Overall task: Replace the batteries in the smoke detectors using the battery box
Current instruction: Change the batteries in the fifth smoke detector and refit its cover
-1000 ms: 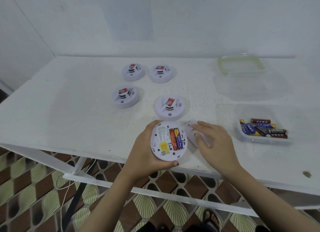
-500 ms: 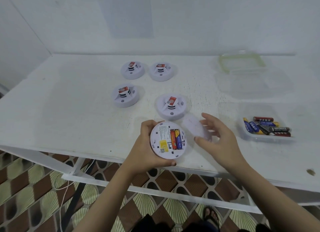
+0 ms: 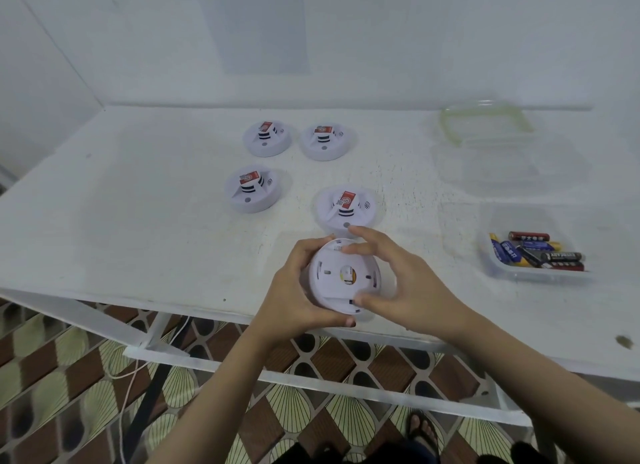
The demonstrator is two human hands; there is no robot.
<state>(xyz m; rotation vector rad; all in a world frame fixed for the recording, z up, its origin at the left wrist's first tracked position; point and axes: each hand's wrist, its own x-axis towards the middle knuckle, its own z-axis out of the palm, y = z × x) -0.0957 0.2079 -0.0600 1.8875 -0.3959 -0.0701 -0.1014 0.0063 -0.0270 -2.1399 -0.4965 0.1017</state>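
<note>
I hold a white round smoke detector upside down above the table's front edge. Its white back cover lies on it, with a little yellow showing through the centre hole. My left hand grips the detector from the left and below. My right hand pinches the cover's rim between thumb and fingers. Several more detectors stand face up behind: one just beyond my hands, one at mid left, two at the back. A clear battery box with several batteries sits at the right.
The white table meets a white wall at the back. A clear container with a green-rimmed lid stands at the back right, another clear lid in front of it. Patterned floor and a cable show below the front edge.
My right hand picked the white cover up from the table and brought it onto the detector's back. The battery compartment, exposed before, is now covered.
</note>
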